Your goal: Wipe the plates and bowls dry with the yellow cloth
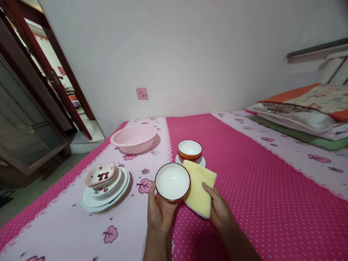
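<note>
My left hand (159, 212) cradles a white bowl with a dark rim (172, 181) from below, fingers wrapped round its near side. My right hand (219, 210) grips a folded yellow cloth (199, 188), which rests against the bowl's right edge. Just beyond them an orange-sided bowl (189, 149) sits stacked on a small white plate (201, 162). Both hands hover above a pink polka-dot bedsheet (244, 188).
A stack of white plates (108, 199) topped by a small patterned square dish (100, 174) lies to the left. A pink plastic basin (133, 138) sits further back. Folded bedding (304, 112) is at the far right. A doorway (49, 83) opens on the left.
</note>
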Tool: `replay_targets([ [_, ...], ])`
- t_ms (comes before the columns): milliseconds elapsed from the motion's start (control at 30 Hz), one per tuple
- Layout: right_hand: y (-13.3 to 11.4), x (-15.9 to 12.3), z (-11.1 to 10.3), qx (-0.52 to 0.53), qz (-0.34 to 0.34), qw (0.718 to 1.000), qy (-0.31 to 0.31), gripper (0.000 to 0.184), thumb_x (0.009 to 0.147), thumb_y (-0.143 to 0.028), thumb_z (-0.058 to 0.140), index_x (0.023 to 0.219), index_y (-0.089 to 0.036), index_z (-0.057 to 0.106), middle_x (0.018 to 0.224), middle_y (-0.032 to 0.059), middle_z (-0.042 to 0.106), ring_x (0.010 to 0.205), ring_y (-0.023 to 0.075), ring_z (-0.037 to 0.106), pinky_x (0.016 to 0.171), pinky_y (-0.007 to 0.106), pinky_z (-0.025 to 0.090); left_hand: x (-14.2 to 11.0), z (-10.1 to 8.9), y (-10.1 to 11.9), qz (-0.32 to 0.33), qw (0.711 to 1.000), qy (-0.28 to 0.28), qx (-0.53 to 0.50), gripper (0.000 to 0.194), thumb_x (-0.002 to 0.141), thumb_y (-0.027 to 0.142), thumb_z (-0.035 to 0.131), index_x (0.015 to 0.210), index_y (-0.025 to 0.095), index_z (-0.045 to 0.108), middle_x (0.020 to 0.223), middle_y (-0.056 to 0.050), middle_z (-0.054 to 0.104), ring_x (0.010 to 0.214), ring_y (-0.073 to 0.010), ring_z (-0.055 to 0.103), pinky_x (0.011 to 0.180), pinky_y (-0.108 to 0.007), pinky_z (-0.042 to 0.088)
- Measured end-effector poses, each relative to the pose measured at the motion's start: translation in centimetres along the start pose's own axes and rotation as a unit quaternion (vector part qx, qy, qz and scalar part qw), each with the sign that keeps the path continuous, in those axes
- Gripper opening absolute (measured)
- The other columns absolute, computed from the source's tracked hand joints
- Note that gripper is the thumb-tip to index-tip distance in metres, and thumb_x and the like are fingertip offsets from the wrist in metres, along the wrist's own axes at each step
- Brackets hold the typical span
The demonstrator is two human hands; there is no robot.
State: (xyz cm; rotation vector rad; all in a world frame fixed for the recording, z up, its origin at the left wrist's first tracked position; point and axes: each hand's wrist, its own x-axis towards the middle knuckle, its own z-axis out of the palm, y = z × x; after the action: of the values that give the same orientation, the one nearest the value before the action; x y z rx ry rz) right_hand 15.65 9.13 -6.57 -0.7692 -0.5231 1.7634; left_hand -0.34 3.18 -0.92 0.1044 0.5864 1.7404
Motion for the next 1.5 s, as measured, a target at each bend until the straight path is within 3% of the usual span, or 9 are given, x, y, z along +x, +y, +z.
replay_targets([
  [300, -0.4, 0.2, -0.1, 0.018, 0.023, 0.999, 0.013, 0.068, 0.076, -0.044, 0.088, 0.134, -0.015, 0.067, 0.119, 0.0157, 0.081, 0.102, 0.0355, 0.079, 0.093, 0.051, 0.063, 0.5, -0.3, -0.5, 0.014, 1.000, 0.021, -0.019, 0.068, 0.093, 0.065, 0.064, 0.153, 0.034, 0.054, 0.141, -0.012, 0.070, 0.134, -0.0387, 0.062, 0.106, -0.061, 0.054],
  [533, -1.6, 0.3, -0.3, -0.149, -0.103, 0.977, 0.116, 0.068, 0.068, -0.057, 0.088, 0.118, -0.016, 0.070, 0.096, 0.0111, 0.083, 0.081, 0.0333, 0.077, 0.070, 0.043, 0.062, 0.5, -0.2, -0.1, 0.037, 0.997, 0.072, -0.001, 0.055, 0.098, 0.050, 0.064, 0.149, 0.029, 0.059, 0.134, -0.013, 0.074, 0.132, -0.0372, 0.064, 0.105, -0.059, 0.056],
  [700, -2.6, -1.3, 1.1, -0.343, -0.294, 0.875, 0.175, 0.052, 0.075, -0.062, 0.079, 0.100, -0.019, 0.068, 0.089, 0.0081, 0.077, 0.077, 0.0262, 0.069, 0.065, 0.035, 0.055, 0.6, -0.1, -0.9, 0.082, 0.993, 0.071, 0.052, 0.045, 0.097, 0.037, 0.069, 0.139, 0.020, 0.068, 0.134, -0.012, 0.074, 0.135, -0.0297, 0.062, 0.111, -0.042, 0.054],
  [933, -2.3, -3.6, 3.4, -0.471, -0.330, 0.817, -0.045, 0.030, 0.094, -0.045, 0.060, 0.105, -0.020, 0.074, 0.088, 0.0027, 0.079, 0.076, 0.0219, 0.071, 0.067, 0.027, 0.054, 0.3, -0.6, -1.6, 0.083, 0.981, -0.092, 0.147, 0.054, 0.088, 0.046, 0.079, 0.135, 0.018, 0.071, 0.137, -0.012, 0.072, 0.138, -0.0341, 0.059, 0.117, -0.043, 0.047],
  [1033, -2.0, -3.5, 3.4, -0.496, -0.323, 0.800, -0.098, 0.034, 0.101, -0.040, 0.052, 0.122, -0.021, 0.072, 0.107, 0.0053, 0.080, 0.090, 0.0228, 0.074, 0.077, 0.028, 0.056, 0.1, -0.7, -1.4, 0.081, 0.969, -0.128, 0.196, 0.060, 0.086, 0.043, 0.080, 0.139, 0.018, 0.067, 0.140, -0.014, 0.070, 0.134, -0.0360, 0.061, 0.112, -0.044, 0.050],
  [1100, -1.8, -3.3, 3.3, -0.526, -0.330, 0.775, -0.118, 0.032, 0.103, -0.036, 0.048, 0.119, -0.021, 0.071, 0.106, 0.0066, 0.079, 0.091, 0.0224, 0.073, 0.078, 0.029, 0.056, 0.0, -0.9, -1.3, 0.083, 0.957, -0.141, 0.240, 0.064, 0.083, 0.041, 0.083, 0.140, 0.018, 0.065, 0.141, -0.015, 0.068, 0.134, -0.0368, 0.061, 0.111, -0.043, 0.051],
  [1233, -1.3, -3.1, 2.9, -0.606, -0.358, 0.702, -0.113, 0.024, 0.102, -0.029, 0.045, 0.098, -0.022, 0.068, 0.085, 0.0050, 0.074, 0.076, 0.0208, 0.069, 0.068, 0.028, 0.053, 0.0, -1.4, -1.5, 0.079, 0.938, -0.153, 0.300, 0.069, 0.079, 0.037, 0.087, 0.141, 0.018, 0.065, 0.141, -0.015, 0.068, 0.132, -0.0355, 0.062, 0.110, -0.041, 0.050],
  [1367, -0.6, -2.7, 2.6, -0.584, -0.475, 0.653, -0.076, 0.021, 0.101, -0.022, 0.052, 0.119, -0.022, 0.062, 0.106, 0.0092, 0.074, 0.098, 0.0242, 0.072, 0.085, 0.034, 0.057, -0.2, -0.9, -1.6, 0.050, 0.955, -0.145, 0.254, 0.064, 0.079, 0.039, 0.088, 0.135, 0.016, 0.069, 0.132, -0.015, 0.072, 0.122, -0.0342, 0.067, 0.104, -0.039, 0.053],
  [1500, 0.0, -2.5, 2.9, -0.565, -0.586, 0.578, -0.057, 0.011, 0.099, -0.014, 0.057, 0.096, -0.024, 0.060, 0.114, 0.0108, 0.071, 0.107, 0.0244, 0.069, 0.092, 0.038, 0.055, -0.3, -0.5, -1.6, 0.033, 0.971, -0.129, 0.199, 0.059, 0.078, 0.041, 0.088, 0.128, 0.014, 0.072, 0.123, -0.015, 0.076, 0.122, -0.0344, 0.068, 0.105, -0.040, 0.053],
])
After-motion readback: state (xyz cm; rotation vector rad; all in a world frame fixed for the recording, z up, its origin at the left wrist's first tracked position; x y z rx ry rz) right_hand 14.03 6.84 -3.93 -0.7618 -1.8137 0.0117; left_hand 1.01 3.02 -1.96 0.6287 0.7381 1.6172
